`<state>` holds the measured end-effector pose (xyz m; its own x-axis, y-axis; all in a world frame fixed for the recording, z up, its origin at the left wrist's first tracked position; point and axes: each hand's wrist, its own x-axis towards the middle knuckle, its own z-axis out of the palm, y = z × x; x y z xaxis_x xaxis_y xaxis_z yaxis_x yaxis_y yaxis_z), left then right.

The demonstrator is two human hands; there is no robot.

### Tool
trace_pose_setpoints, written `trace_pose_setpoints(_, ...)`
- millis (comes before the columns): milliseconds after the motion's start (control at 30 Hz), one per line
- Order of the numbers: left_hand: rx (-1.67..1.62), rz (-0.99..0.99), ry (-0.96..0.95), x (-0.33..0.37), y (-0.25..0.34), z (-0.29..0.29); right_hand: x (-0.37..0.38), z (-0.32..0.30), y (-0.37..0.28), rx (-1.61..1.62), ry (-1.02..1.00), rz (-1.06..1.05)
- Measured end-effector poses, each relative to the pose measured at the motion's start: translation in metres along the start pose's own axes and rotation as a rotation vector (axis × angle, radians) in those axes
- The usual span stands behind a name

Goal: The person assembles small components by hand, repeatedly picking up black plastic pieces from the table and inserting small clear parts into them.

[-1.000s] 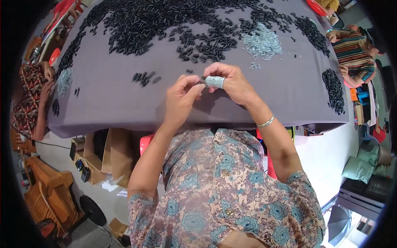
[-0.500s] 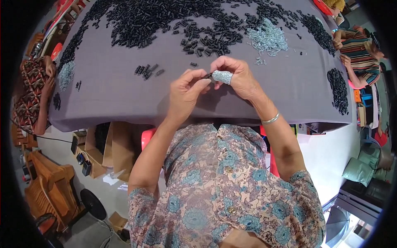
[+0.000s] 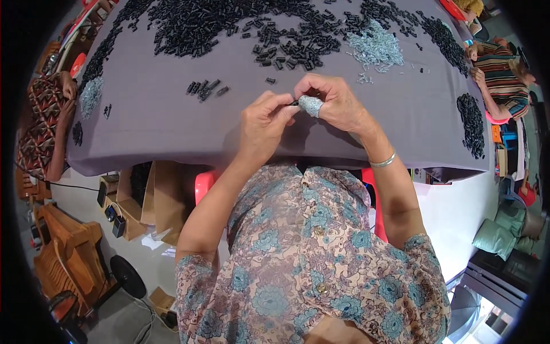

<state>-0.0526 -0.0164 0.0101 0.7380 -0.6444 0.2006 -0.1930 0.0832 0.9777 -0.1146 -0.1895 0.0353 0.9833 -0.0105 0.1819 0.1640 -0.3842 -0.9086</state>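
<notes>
Both hands meet above the near half of the cloth-covered table. My left hand (image 3: 264, 121) is closed, pinching a small black cylindrical piece (image 3: 295, 103) between thumb and fingertips. From the other side my right hand (image 3: 338, 106) closes on the same piece, its thumb wrapped in a grey-white covering (image 3: 310, 106). Most of the piece is hidden by the fingers. Just beyond the hands lies a single black piece (image 3: 271, 81). To the left sits a small group of black cylindrical pieces (image 3: 204, 89), and a large heap of them (image 3: 298, 46) spreads farther back.
A pile of small clear or silvery parts (image 3: 375, 49) lies at the back right. More black pieces (image 3: 471, 126) line the right edge. People sit at both sides, one in a striped top (image 3: 495, 80). Cardboard boxes (image 3: 166, 200) stand below the table on the left.
The view has shifted slightly. Both hands stay together on the black piece, and the left fingers have drawn in closer toward the wrapped thumb.
</notes>
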Motion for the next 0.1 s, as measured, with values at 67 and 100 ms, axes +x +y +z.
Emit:
trace_pose_setpoints(67,0.007,-0.032,0.095,-0.0027,-0.0004,0.0045,0.0009,0.0016,-0.0014,0.004,-0.017,0.126)
trace_pose_setpoints(100,-0.015,-0.039,0.113,-0.0023,-0.0028,0.0058,0.0016,0.0022,0.0004,0.065,-0.023,0.212)
